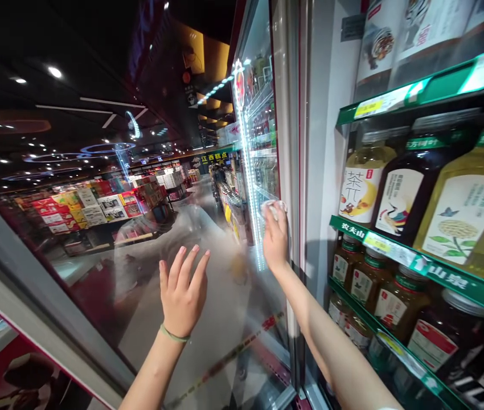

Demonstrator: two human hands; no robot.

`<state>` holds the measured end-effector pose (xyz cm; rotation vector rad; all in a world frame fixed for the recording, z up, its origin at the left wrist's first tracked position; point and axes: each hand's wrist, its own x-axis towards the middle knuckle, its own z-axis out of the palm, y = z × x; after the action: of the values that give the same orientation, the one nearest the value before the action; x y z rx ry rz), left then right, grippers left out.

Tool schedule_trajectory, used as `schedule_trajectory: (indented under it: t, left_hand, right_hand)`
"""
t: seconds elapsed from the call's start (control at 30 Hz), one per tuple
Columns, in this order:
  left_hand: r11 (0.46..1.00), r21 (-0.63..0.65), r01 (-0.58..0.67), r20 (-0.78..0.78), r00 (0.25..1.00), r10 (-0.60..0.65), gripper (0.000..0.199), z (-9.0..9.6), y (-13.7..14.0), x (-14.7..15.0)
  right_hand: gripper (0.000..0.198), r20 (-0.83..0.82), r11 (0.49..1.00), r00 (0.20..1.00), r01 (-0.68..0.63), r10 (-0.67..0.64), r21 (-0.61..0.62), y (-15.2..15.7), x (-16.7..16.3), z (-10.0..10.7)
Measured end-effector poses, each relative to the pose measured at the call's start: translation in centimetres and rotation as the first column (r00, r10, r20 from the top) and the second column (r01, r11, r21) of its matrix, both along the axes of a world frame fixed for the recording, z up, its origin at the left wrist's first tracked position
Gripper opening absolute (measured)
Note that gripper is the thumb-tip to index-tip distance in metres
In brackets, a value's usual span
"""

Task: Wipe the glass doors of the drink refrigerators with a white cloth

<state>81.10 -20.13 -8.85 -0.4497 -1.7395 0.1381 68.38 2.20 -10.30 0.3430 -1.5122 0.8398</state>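
A glass cooler door (225, 307) stands swung open in front of me, with smears and reflections across its pane. My left hand (183, 290) is raised at the glass, fingers spread and holding nothing; a green band circles its wrist. I cannot tell whether its palm touches the pane. Near the door's right-hand frame (287, 142), my right hand (275, 236) presses a crumpled white cloth or tissue (282, 206) to the glass. Most of that white piece is hidden behind the fingers.
To my right, cooler shelves with green price rails (396, 233) carry several drink bottles (466, 210), close beside my right forearm. The door's other frame side (49, 296) crosses at lower left. Beyond the glass, stacked boxes (88, 210) and a shop aisle show.
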Motion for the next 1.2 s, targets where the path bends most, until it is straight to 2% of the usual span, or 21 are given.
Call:
schedule_trajectory:
  t: [0.03, 0.07, 0.17, 0.23, 0.27, 0.33, 0.4, 0.43, 0.47, 0.57, 0.6, 0.63, 0.73, 0.77, 0.8, 0.9, 0.93, 1.0, 1.1, 1.13, 1.2]
  left_hand:
    - [1.000, -0.005, 0.000, 0.006, 1.000, 0.000, 0.060, -0.1, 0.2, -0.1]
    - [1.000, -0.012, 0.002, 0.014, 1.000, -0.001, 0.059, -0.2, 0.3, -0.1]
    - [0.999, -0.037, 0.012, 0.034, 0.999, -0.011, 0.054, -0.3, 0.9, -0.3]
    - [0.999, -0.038, 0.019, 0.038, 0.999, -0.018, 0.052, -0.4, 1.2, -0.4]
    - [0.999, -0.035, 0.023, 0.041, 0.999, -0.021, 0.051, -0.5, 1.3, -0.4]
    - [0.999, -0.029, 0.034, 0.050, 0.998, -0.032, 0.050, -0.7, 1.6, -0.4]
    - [0.998, -0.031, 0.050, 0.066, 0.997, -0.048, 0.052, -1.0, 1.8, -0.5]
    - [0.998, -0.034, 0.057, 0.073, 0.996, -0.055, 0.053, -1.2, 1.9, -0.5]
    - [0.997, -0.038, 0.062, 0.080, 0.995, -0.059, 0.054, -1.3, 2.0, -0.6]
    - [0.997, -0.046, 0.063, 0.081, 0.995, -0.060, 0.055, -1.4, 2.2, -0.8]
    - [0.997, -0.044, 0.062, 0.076, 0.995, -0.058, 0.054, -1.4, 2.2, -0.9]
    - [0.997, -0.042, 0.061, 0.073, 0.996, -0.058, 0.053, -1.4, 2.2, -1.0]
    - [0.997, -0.038, 0.061, 0.059, 0.997, -0.058, 0.050, -1.4, 2.3, -1.2]
    - [0.997, -0.040, 0.060, 0.054, 0.997, -0.058, 0.050, -1.4, 2.3, -1.2]
    - [0.997, -0.043, 0.059, 0.050, 0.997, -0.057, 0.050, -1.4, 2.2, -1.3]
    - [0.997, -0.059, 0.055, 0.054, 0.997, -0.052, 0.051, -1.3, 2.0, -1.3]
    - [0.997, -0.064, 0.054, 0.059, 0.997, -0.050, 0.051, -1.3, 1.9, -1.3]
    - [0.996, -0.067, 0.051, 0.062, 0.997, -0.047, 0.052, -1.3, 1.7, -1.2]
    - [0.997, -0.057, 0.049, 0.055, 0.997, -0.046, 0.053, -1.4, 1.7, -1.1]
    - [0.997, -0.052, 0.049, 0.051, 0.998, -0.046, 0.054, -1.4, 1.7, -1.1]
    - [0.998, -0.045, 0.047, 0.045, 0.998, -0.045, 0.054, -1.6, 1.8, -1.3]
  right_hand:
    - [0.057, 0.004, 0.998, 1.000, 0.022, -0.022, -0.066, 0.1, -0.1, -0.7]
    - [0.058, -0.001, 0.997, 0.999, 0.032, -0.032, -0.071, 0.0, -0.1, -1.4]
    - [0.059, -0.043, 0.986, 0.999, -0.011, 0.019, 0.168, -0.2, -0.2, -2.3]
    - [0.057, -0.065, 0.969, 0.996, -0.046, 0.063, 0.242, 0.2, -0.5, -2.1]
    - [0.056, -0.070, 0.978, 0.995, -0.052, 0.067, 0.204, 0.5, -0.7, -2.1]
    - [0.054, -0.051, 0.998, 0.997, -0.050, 0.051, 0.028, 0.9, -0.9, -2.6]
    - [0.056, 0.000, 0.993, 0.999, -0.046, 0.046, -0.104, 0.8, -0.5, -3.7]
    - [0.057, 0.014, 0.994, 0.998, -0.056, 0.057, -0.092, 0.5, -0.3, -4.2]
    - [0.058, 0.019, 0.997, 0.997, -0.074, 0.075, -0.027, 0.4, -0.1, -4.5]
    - [0.060, -0.019, 0.970, 0.995, -0.096, 0.103, 0.223, 0.7, -0.2, -4.2]
    - [0.060, -0.036, 0.970, 0.995, -0.080, 0.091, 0.229, 1.0, -0.5, -3.9]
    - [0.059, -0.045, 0.981, 0.997, -0.058, 0.068, 0.185, 1.4, -0.7, -3.7]
    - [0.060, -0.014, 0.999, 1.000, 0.006, -0.007, -0.047, 1.3, -0.7, -4.1]
    - [0.061, -0.001, 0.998, 1.000, 0.013, -0.013, -0.069, 0.8, -0.5, -4.3]
    - [0.063, -0.002, 0.999, 1.000, 0.009, -0.009, -0.039, 0.3, -0.2, -4.5]
    - [0.067, -0.057, 0.980, 0.998, -0.028, 0.040, 0.196, -0.7, 0.3, -4.0]
    - [0.067, -0.074, 0.972, 0.996, -0.031, 0.049, 0.234, -0.6, 0.1, -3.6]
    - [0.063, -0.071, 0.987, 0.997, -0.018, 0.030, 0.161, 0.0, -0.4, -3.1]
    - [0.060, -0.013, 0.995, 1.000, 0.018, -0.019, -0.093, 0.3, -0.7, -4.1]
    - [0.060, 0.004, 0.993, 1.000, 0.023, -0.023, -0.116, 0.1, -0.6, -4.7]
    - [0.062, 0.008, 1.000, 1.000, 0.006, -0.006, -0.004, -0.5, -0.3, -5.6]
